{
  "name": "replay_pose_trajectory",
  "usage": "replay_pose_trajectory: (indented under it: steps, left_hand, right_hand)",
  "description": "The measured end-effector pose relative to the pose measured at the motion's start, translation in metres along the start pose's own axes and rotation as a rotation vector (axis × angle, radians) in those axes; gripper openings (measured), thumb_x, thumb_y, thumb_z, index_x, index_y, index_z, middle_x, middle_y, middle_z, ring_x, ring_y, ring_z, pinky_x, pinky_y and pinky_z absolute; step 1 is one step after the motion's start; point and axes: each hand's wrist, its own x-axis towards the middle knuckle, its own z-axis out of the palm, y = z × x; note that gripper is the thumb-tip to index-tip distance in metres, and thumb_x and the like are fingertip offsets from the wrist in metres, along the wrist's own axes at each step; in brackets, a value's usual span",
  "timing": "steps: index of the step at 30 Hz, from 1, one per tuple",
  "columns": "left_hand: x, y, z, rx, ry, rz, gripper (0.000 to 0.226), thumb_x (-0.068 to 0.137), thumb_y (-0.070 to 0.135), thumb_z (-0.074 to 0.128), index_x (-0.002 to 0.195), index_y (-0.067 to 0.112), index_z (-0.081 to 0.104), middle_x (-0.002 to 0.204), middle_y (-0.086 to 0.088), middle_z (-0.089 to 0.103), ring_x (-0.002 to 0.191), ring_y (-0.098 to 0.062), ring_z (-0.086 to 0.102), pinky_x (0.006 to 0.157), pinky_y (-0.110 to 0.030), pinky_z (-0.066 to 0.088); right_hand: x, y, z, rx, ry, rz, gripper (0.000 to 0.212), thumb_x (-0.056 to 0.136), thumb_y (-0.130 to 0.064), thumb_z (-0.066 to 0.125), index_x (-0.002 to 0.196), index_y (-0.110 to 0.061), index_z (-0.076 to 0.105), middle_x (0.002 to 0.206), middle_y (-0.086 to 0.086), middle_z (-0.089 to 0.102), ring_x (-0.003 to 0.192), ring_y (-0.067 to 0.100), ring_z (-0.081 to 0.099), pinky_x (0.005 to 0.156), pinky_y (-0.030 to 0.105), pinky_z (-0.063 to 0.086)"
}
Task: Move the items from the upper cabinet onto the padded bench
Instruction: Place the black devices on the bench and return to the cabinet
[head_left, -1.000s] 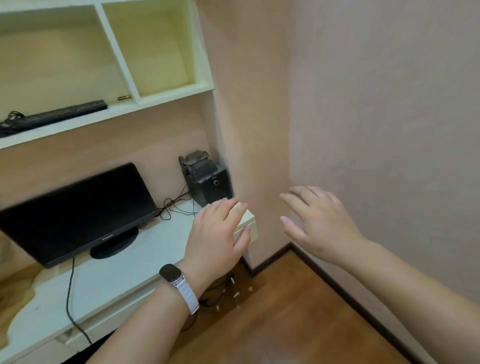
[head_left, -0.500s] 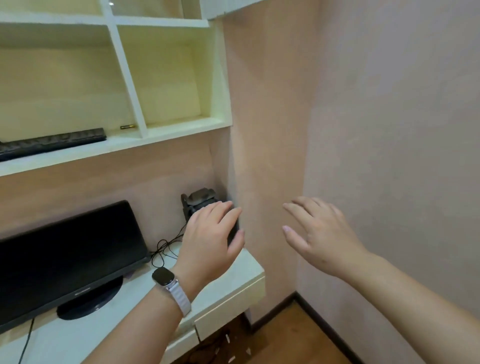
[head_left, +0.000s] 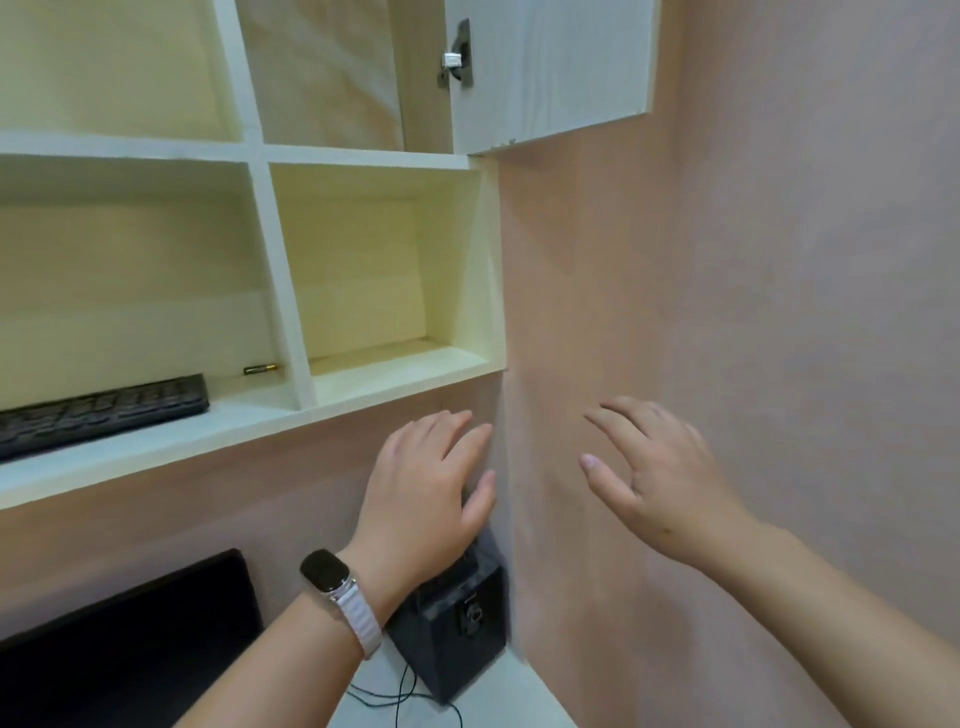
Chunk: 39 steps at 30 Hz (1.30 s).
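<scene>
head view, looking up into a corner. the left hand (head_left: 426, 483) is raised with its back to the camera, fingers straight and slightly spread, grasping nothing; it hangs in front of the panel just below the open shelves (head_left: 395, 379). a watch (head_left: 324, 569) with a pale strap sits on its wrist. the right hand (head_left: 660, 478) is raised beside it but apart from it, before the pink wall (head_left: 805, 312), its fingers loose and spread, likewise released and holding nothing.

the upper cabinet (head_left: 332, 73) lies at the top of the frame, directly above the open shelves and well above both hands. its white door (head_left: 550, 67) stands swung open to the right, with a metal hinge (head_left: 456, 57) showing on the inner face. only the lower part of its inside is seen, and what it holds cannot be told.

on the left shelf lies a black keyboard (head_left: 98, 410), with a small battery (head_left: 260, 369) near its right end. below, a dark monitor (head_left: 130, 649) and a black speaker (head_left: 452, 623) stand on a pale desk (head_left: 519, 691); the speaker is partly hidden behind the left wrist, and a thin cable (head_left: 400, 696) runs from its base.
</scene>
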Motion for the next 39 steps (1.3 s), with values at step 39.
replay_pose_trajectory:
  steps: [39]
  left_hand:
    - [0.208,-0.153,-0.061,0.879,0.096,0.109,0.062,0.090,0.048,0.042,0.142,0.014,0.050,0.153,-0.011,0.039,0.142,-0.030,0.035,0.111,-0.051,0.028]
  right_hand:
    - [0.273,0.038,-0.046,1.178,0.497,-0.673,0.062,0.087,-0.024,0.053,0.142,-0.024,0.025,0.141,-0.014,0.046,0.134,0.019,0.044,0.109,0.030,0.036]
